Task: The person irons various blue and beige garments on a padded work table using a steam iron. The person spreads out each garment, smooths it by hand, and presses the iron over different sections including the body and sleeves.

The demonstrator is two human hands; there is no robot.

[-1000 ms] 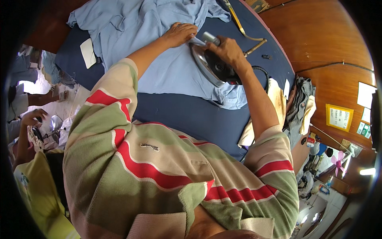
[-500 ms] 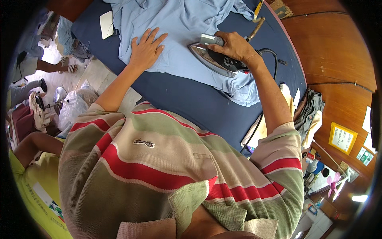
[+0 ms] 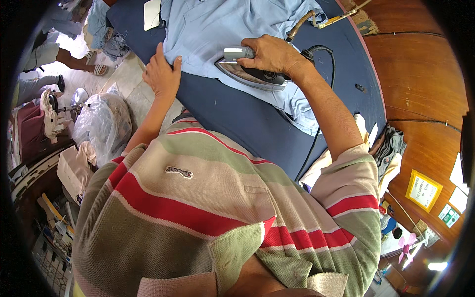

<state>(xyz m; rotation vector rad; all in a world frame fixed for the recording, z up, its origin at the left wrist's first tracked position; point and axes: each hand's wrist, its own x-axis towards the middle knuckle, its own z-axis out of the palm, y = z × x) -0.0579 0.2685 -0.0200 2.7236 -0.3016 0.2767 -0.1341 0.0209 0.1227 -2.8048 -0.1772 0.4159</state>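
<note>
A light blue shirt [image 3: 222, 24] lies spread on a dark blue padded ironing table [image 3: 232, 114]. My right hand [image 3: 269, 53] grips the handle of a dark electric iron [image 3: 250, 75] whose sole rests flat on the shirt near its lower edge. My left hand [image 3: 161, 74] presses on the shirt's hem at the near-left edge of the table, fingers together. A black cord [image 3: 324, 89] runs from the iron's rear across the table and down past my right arm.
A tied clear plastic bag [image 3: 104, 123] sits on the tiled floor at left, beside a person's legs in sandals [image 3: 74, 62]. Folded cloth [image 3: 388, 148] hangs at the table's right end. Wooden wall panels [image 3: 420, 84] with papers [image 3: 423, 190] stand at right.
The view has tilted toward the table's near edge. My left hand slid from the middle of the shirt to its hem at the edge. The iron moved left along the shirt.
</note>
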